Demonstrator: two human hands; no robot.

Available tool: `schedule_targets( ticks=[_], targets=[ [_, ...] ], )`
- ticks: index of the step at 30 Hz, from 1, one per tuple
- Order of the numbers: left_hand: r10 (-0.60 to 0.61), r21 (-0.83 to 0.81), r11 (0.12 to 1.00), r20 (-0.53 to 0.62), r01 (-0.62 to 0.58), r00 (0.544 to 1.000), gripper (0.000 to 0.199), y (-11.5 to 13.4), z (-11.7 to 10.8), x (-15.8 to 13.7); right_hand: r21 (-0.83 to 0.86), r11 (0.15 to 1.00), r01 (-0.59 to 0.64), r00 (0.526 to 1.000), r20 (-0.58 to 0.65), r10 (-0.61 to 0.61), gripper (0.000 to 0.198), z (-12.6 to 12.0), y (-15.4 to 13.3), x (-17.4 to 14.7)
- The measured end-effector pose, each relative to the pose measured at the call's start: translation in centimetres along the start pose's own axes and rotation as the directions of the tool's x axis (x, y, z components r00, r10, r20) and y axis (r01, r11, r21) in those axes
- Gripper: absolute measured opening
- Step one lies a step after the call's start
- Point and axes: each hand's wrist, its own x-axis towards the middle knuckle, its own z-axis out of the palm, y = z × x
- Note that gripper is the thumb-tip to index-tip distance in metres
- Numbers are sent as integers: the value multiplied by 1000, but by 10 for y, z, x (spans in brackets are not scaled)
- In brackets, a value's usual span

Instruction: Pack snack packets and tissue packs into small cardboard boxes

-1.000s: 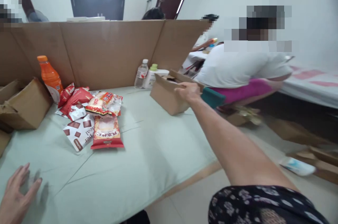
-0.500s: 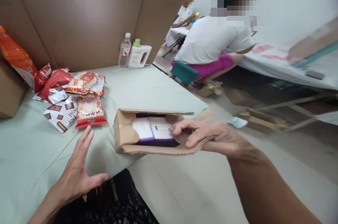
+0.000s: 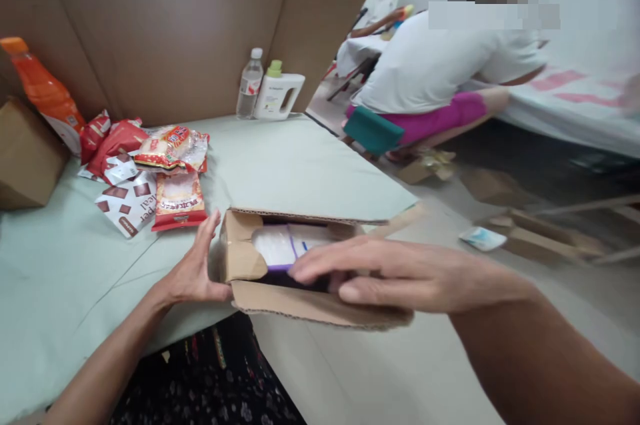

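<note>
A brown cardboard box lies at the table's front edge with its top flaps raised. Inside it are white packages with purple edges, partly hidden. My left hand is spread around the box's left end, thumb at the near corner and fingers toward the far one; firm contact is unclear. Over the opening, my right hand has its fingers stretched out and apart, dipping in above the packages. The fingertips are slightly blurred, and nothing shows gripped between them.
Left on the pale green tablecloth lie several snack packets. Behind stand an orange bottle, a clear bottle and a white jug against a cardboard panel. At right sits a person; boxes lie on the floor.
My left hand has moved right to the box's end. My right hand has come off the right flap and reaches farther left over the packages. The near flap is folded farther outward.
</note>
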Motion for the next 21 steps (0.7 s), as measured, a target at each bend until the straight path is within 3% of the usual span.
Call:
schedule_targets(
  ticks=[5,9,12,16,21],
  targets=[
    [-3,-54,999,-34,1,999,141,-2,2,-5,-257,966,-11,994,104,39,42,-6,-21,0],
    [20,32,999,-92,-17,996,134,10,-3,-35,-369,925,-93,990,61,125,49,-4,-40,-7],
    [-38,56,997,-142,46,989,133,22,-15,-66,-455,884,-104,993,0,117,45,6,-41,4],
    [-175,103,974,-237,204,956,133,35,-32,-111,-701,705,-108,991,-132,21,39,30,-26,39],
    [-247,155,937,-339,313,908,140,42,-44,-162,-832,554,-22,998,-55,-43,56,53,-41,92]
  ],
)
